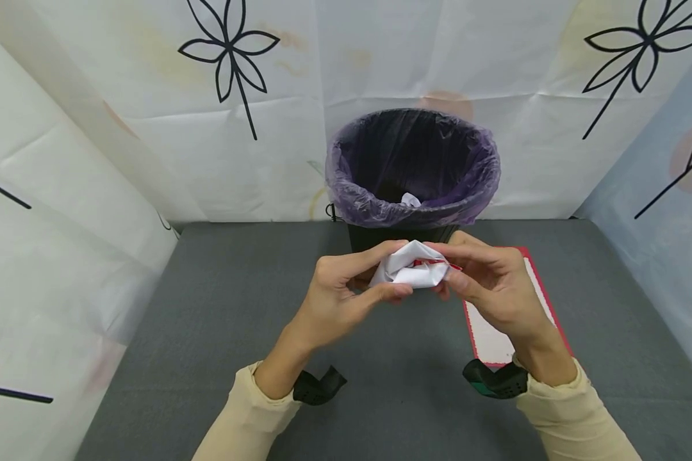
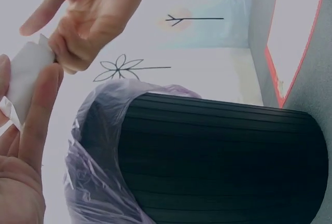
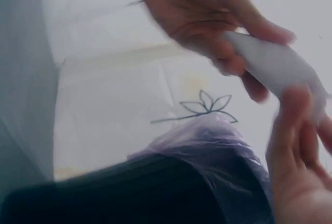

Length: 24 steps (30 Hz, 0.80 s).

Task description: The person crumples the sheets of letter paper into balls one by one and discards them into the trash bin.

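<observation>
A crumpled white paper (image 1: 412, 272) with a bit of red edging is held between both hands, in front of the bin. My left hand (image 1: 337, 291) pinches its left side, thumb below and fingers above. On the other side, my right hand (image 1: 504, 288) grips the right end near the red edge. The left wrist view shows the paper (image 2: 27, 76) bunched into a compact wad between the two hands. From the right wrist, its smooth outer side (image 3: 280, 63) faces the camera.
A black bin (image 2: 223, 156) lined with a purple plastic bag (image 1: 346, 198) stands behind the hands, a white scrap (image 1: 411, 200) inside it. A white sheet with a red border (image 1: 490, 336) lies on the grey table (image 1: 236, 307), partly under the right hand. Patterned cloth walls surround the table.
</observation>
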{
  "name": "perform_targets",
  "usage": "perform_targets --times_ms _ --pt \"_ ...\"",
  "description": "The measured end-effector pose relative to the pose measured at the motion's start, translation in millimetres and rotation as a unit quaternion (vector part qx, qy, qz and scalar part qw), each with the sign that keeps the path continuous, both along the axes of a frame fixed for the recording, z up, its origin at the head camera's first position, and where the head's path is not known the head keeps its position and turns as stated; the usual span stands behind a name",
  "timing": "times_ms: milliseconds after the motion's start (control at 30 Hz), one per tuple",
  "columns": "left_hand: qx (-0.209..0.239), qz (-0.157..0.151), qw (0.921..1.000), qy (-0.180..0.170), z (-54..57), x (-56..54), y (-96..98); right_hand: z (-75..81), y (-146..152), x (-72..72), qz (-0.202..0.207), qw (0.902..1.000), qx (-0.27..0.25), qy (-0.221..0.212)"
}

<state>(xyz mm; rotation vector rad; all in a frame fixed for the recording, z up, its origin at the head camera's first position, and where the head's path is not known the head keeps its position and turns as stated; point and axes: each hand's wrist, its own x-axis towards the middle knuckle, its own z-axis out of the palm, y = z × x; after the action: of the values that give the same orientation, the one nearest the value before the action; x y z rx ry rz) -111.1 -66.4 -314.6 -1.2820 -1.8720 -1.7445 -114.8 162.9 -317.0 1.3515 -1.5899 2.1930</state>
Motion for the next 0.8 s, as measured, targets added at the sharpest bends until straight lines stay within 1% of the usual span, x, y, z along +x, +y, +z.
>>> perform_targets --times_ms 67,100,133,167,300,400,600,800 --pt "0.008 -0.011 0.9998 -0.016 1.2 0.2 -1.5 -2.1 3.8 -4.9 0.073 0.9973 -0.011 -0.003" --pt "0.008 -0.015 0.9997 -0.018 1.6 0.4 -2.0 -3.4 5.1 -6.7 0.101 0.9947 -0.016 -0.008" --pt "0.006 -0.015 0.9997 -0.018 2.1 0.5 -2.3 -4.4 6.3 -8.0 0.118 0.9928 -0.019 -0.014" --pt "0.002 -0.016 0.9997 -0.015 2.5 0.6 -2.3 -4.7 7.1 -8.6 0.125 0.9918 -0.020 -0.021" --pt "-0.020 -0.014 0.9997 0.004 2.5 0.9 -2.4 -4.0 7.7 -6.5 0.108 0.9918 -0.019 -0.065" --pt "-0.034 -0.008 0.9992 0.020 2.6 1.0 -2.3 -1.9 7.3 -4.4 0.095 0.9913 -0.019 -0.089" --pt "-0.057 -0.003 0.9976 0.039 6.1 1.8 -3.1 2.5 6.6 0.7 0.063 0.9927 -0.013 -0.103" --pt "-0.078 -0.018 0.9960 0.040 10.0 3.3 -4.4 5.7 5.1 3.5 0.036 0.9932 -0.007 -0.111"
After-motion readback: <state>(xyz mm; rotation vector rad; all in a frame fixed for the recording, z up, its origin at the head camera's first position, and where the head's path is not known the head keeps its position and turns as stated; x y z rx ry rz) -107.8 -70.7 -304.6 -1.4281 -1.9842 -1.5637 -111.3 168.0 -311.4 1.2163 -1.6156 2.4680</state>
